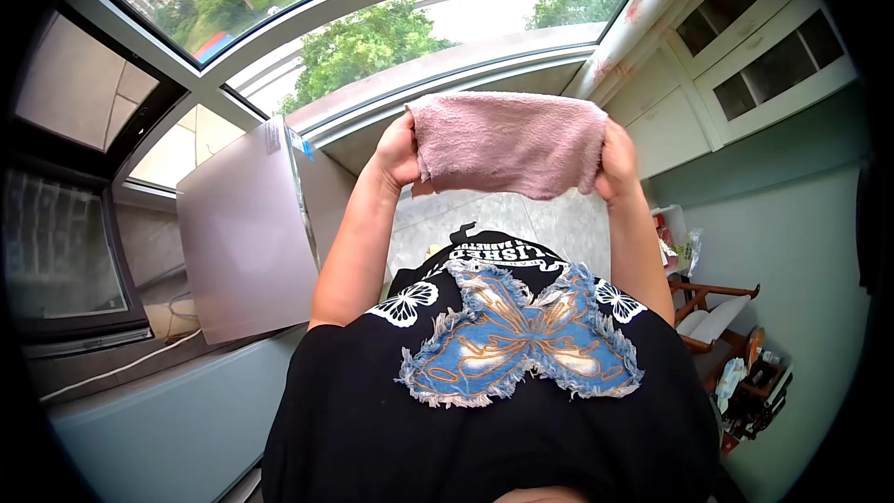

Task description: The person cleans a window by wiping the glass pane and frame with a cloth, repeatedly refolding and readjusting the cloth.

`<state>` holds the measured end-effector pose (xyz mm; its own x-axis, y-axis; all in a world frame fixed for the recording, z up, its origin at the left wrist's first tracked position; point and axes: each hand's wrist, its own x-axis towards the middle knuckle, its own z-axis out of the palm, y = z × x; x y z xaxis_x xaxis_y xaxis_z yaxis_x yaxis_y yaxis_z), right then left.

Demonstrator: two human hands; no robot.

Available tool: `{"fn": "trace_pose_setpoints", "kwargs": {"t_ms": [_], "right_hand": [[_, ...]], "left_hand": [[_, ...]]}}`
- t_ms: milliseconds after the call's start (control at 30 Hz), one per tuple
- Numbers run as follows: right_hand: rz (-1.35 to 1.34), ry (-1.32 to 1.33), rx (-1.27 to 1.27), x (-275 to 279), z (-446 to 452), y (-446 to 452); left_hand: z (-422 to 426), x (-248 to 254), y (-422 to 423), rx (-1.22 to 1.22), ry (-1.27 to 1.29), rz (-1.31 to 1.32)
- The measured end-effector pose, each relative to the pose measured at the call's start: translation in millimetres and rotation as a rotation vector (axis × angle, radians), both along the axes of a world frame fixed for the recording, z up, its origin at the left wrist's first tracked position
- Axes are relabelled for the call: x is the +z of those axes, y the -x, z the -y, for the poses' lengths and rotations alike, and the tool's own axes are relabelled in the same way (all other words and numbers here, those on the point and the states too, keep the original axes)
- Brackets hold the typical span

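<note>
Cloth [510, 142], pink and fuzzy, hung spread between the two hands, above the tiled floor [561, 224], beyond the black shirt [503, 452] and on the near side of the window [363, 47]. The left hand [398, 151] was clamped on its left edge and the right hand [616, 163] on its right edge; the fingertips behind the fabric were hidden, so how far they reached under it could not be told. Its top edge ran almost straight from hand to hand, while the lower edge fell unevenly, with a small flap at the lower left that suggested more than one layer. From that drape it would probably handle as light and soft, too limp to keep its shape unless held at both sides. The napped surface looked grippy rather than slippery, and nothing about it seemed fragile. Whether it was damp, and so somewhat heavier, could not be told. The best hold was likely the two upper corners, pinched through every layer, because a grip lower down would let the top edge flop over.
</note>
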<state>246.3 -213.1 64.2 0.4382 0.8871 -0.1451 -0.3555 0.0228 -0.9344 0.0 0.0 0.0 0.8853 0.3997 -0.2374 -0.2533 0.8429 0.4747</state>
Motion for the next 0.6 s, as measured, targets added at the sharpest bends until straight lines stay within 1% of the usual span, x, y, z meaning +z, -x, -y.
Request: {"fn": "trace_pose_setpoints", "kwargs": {"t_ms": [67,100,167,233,267,300,367,400,433,500,533,567,600], "right_hand": [[-0.135,0.051,-0.118,-16.8,-3.1,-0.1],[-0.216,0.146,-0.17,-20.0,7.4,20.7],[-0.42,0.017,-0.104,-52.1,-17.4,29.3],[-0.558,-0.081,0.005,-42.6,-36.7,54.5],[-0.636,-0.124,0.025,-51.7,-37.8,56.6],[-0.656,-0.33,0.207,-82.7,-37.7,43.1],[-0.611,-0.081,-0.145,-30.9,-36.3,68.8],[-0.777,-0.344,0.096,-53.3,-40.8,52.5],[-0.771,-0.356,0.092,-38.5,-43.4,55.6],[-0.562,-0.28,0.031,-11.5,-43.1,66.9],[-0.258,-0.243,0.162,-15.2,-42.0,65.4],[-0.256,-0.245,0.168,-17.9,-48.3,69.7],[0.355,-0.255,0.262,-9.7,-60.4,84.7]], "left_hand": [[10.7,19.4,-10.8,0.118,0.025,-0.153],[34.2,21.9,-14.6,0.189,0.024,-0.254],[38.8,33.0,-38.4,0.277,-0.246,-0.291],[62.5,55.0,-61.0,0.044,-0.872,-0.549],[87.9,34.6,-72.2,0.12,-1.296,-0.576],[107.3,15.7,-75.7,0.202,-1.73,-0.583],[121.1,52.1,-56.9,0.207,-1.658,-0.458],[113.6,61.5,-48.5,0.298,-1.497,-0.383],[98.2,73.0,-40.7,0.401,-1.344,-0.358],[81.9,80.9,-34.0,0.708,-1.038,-0.426],[74.9,73.2,-37.9,0.634,-0.61,-0.422],[67.9,60.0,-40.2,0.485,-0.378,-0.165],[61.1,46.9,-42.4,0.324,-0.122,0.023]]}}
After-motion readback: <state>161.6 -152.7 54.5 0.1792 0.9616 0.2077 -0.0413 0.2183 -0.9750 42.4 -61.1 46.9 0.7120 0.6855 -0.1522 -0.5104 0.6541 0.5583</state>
